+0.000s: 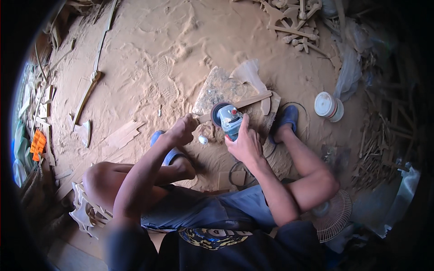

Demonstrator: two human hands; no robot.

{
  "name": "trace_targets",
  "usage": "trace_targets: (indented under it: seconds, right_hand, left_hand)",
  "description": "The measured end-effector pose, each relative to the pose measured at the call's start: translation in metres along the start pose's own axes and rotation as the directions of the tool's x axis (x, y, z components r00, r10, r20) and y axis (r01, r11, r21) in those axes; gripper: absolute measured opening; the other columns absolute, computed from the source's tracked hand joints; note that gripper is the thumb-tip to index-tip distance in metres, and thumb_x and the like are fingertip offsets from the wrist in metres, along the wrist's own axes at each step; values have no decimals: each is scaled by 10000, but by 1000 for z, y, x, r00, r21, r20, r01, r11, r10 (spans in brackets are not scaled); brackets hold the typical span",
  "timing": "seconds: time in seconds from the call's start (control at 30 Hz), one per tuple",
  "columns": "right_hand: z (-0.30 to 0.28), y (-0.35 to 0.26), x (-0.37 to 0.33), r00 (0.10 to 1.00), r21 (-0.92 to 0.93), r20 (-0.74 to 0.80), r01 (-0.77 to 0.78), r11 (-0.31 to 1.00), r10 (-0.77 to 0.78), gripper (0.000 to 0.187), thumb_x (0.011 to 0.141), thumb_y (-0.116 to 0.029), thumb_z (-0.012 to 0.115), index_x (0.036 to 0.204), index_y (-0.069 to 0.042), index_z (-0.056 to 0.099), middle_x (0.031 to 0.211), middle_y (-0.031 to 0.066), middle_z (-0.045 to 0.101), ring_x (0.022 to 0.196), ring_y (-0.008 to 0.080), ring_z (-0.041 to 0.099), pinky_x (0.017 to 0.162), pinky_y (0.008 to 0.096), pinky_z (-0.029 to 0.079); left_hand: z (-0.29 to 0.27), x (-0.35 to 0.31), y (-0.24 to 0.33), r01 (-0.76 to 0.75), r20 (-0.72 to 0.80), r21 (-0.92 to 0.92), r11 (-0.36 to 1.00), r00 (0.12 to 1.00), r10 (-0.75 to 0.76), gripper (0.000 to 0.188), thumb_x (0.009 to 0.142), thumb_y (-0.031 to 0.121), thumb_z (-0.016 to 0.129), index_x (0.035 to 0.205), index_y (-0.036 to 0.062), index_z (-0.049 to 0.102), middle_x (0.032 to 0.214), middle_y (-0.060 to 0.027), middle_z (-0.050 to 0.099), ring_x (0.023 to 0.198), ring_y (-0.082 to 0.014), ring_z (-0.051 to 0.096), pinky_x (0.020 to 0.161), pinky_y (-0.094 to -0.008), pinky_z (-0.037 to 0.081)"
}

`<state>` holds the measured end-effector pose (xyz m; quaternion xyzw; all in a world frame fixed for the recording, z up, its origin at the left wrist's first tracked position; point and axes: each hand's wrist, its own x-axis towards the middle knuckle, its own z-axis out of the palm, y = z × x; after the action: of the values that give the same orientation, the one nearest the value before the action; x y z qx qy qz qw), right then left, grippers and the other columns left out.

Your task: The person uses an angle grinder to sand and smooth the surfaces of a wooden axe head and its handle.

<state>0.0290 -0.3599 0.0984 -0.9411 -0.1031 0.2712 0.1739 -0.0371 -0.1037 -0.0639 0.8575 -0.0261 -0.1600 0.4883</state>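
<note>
My right hand (246, 142) is wrapped round the body of an angle grinder (231, 121), its forefinger stretched along the housing. The grinder's dark round disc (216, 111) lies against a narrow wooden strip (255, 99). My left hand (181, 129) is closed in a fist on the strip's near left end. The strip slants up to the right, across a worn, stained slab (217, 88) on the ground. Whether the disc is spinning cannot be told.
Sawdust covers the ground. A small white round object (203, 139) lies between my sandalled feet. A white tub (326, 105) stands at right, below a pile of cut wooden pieces (296, 22). A round wire fan guard (332, 217) is by my right knee. Orange material (38, 145) lies far left.
</note>
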Motion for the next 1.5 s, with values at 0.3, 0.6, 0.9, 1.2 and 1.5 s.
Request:
trace_targets:
  seconds: [0.3, 0.6, 0.9, 1.2, 1.5]
  right_hand:
    - [-23, 57, 20, 952, 337, -298, 37, 941, 70, 787, 773, -179, 829, 1387, 16, 377, 1136, 295, 683, 1027, 481, 707, 908, 527, 550]
    - [-16, 28, 12, 922, 203, -384, 145, 969, -57, 933, 838, -516, 859, 1370, 73, 369, 1047, 385, 696, 948, 526, 718, 809, 574, 569]
    - [-1, 15, 0, 996, 28, -80, 50, 998, -47, 986, 886, -398, 800, 1525, 93, 232, 909, 397, 695, 853, 583, 694, 751, 627, 553]
    - [-19, 20, 9, 963, -29, -215, -172, 985, 162, 964, 896, -382, 784, 1549, 117, 281, 981, 363, 723, 905, 531, 728, 777, 596, 581]
    - [-1, 24, 10, 996, 27, -90, -19, 999, 21, 983, 861, -303, 818, 1546, 97, 239, 954, 406, 699, 915, 566, 706, 807, 607, 571]
  left_hand:
    - [-3, -3, 14, 83, -53, -32, 996, 995, -84, 136, 830, -77, 551, 940, -10, 508, 735, -155, 592, 678, -319, 599, 619, -444, 454]
    - [-7, -4, 15, 49, -68, 16, 999, 997, -48, 109, 851, -52, 557, 940, -12, 510, 753, -189, 635, 695, -390, 633, 624, -476, 477]
    - [-7, -1, 2, -45, -16, 47, 998, 999, 46, 97, 851, -57, 550, 924, -12, 505, 729, -184, 610, 667, -371, 606, 602, -468, 448]
    - [-7, -3, 9, -9, -76, -6, 1000, 997, 8, 120, 822, -66, 564, 910, -7, 507, 719, -164, 609, 656, -331, 607, 605, -442, 464]
    - [-2, -1, 1, 30, -59, -58, 998, 998, -34, 132, 814, -82, 563, 878, 19, 508, 686, -118, 580, 630, -269, 571, 584, -422, 435]
